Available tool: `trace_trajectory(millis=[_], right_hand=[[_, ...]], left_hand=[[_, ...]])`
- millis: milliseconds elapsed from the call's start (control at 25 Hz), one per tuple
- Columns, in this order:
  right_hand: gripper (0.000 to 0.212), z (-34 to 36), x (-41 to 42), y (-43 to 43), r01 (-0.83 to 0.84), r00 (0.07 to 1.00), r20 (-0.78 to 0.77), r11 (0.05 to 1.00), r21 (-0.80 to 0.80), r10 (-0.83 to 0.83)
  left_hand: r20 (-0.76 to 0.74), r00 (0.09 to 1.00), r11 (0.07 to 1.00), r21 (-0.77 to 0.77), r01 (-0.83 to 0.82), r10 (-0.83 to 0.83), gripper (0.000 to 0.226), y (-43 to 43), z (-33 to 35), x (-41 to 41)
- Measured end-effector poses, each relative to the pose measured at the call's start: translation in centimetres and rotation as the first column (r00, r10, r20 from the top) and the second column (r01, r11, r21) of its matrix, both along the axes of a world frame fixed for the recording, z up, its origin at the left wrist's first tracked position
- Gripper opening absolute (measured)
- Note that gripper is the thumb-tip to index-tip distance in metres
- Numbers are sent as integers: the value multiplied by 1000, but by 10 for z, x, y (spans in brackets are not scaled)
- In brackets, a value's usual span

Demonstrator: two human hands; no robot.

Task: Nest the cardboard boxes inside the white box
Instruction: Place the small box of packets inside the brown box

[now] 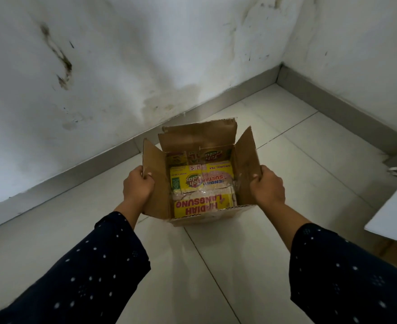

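While the stained wall [76,78] rises at left, the left hand [138,184] pinches the cardboard box [200,183]'s left flap; yellow packaging [202,181] fills it above the tiled floor [216,265]; the right hand [266,185] pinches the right flap; a white box [396,211] edges in far right.

Below me the pale tiled floor [216,265] runs into the wall corner; I can't tell whether my open cardboard box [246,169] rests on it.

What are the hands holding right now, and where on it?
Both hold the open cardboard box: the left hand grips its left side flap, the right hand its right side flap, fingers wrapped over the edges.
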State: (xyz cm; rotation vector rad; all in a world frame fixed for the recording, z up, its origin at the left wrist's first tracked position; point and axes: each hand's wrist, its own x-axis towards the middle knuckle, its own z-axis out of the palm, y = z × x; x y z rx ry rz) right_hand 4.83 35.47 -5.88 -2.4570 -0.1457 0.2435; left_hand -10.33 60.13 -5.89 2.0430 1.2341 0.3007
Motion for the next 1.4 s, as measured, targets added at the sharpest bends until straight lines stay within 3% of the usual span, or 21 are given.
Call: trace_trajectory(millis=[360, 760, 920, 1080, 1240, 1400], right_hand=[[23, 130, 22, -125, 105, 964, 234, 988, 109, -128], [26, 246, 19, -398, 380, 784, 468, 912, 157, -407], [26, 255, 8, -497, 493, 728, 489, 862, 114, -481], [25, 243, -9, -576, 597, 701, 447, 800, 57, -555], [24, 213, -23, -617, 679, 683, 358, 735, 11, -636], [22, 170, -24, -628, 706, 694, 251, 706, -53, -675]], left_hand=[[231, 964, 985, 140, 97, -128, 34, -117, 134, 67], [427, 783, 887, 130, 443, -453, 24, -374, 252, 147], [449, 692, 797, 80, 599, -565, 16, -473, 257, 171], [401, 644, 715, 41, 698, -651, 23, -551, 243, 187], [318, 592, 633, 32, 774, -740, 15, -591, 215, 199], [200, 574, 590, 21, 807, -794, 29, -604, 174, 216]])
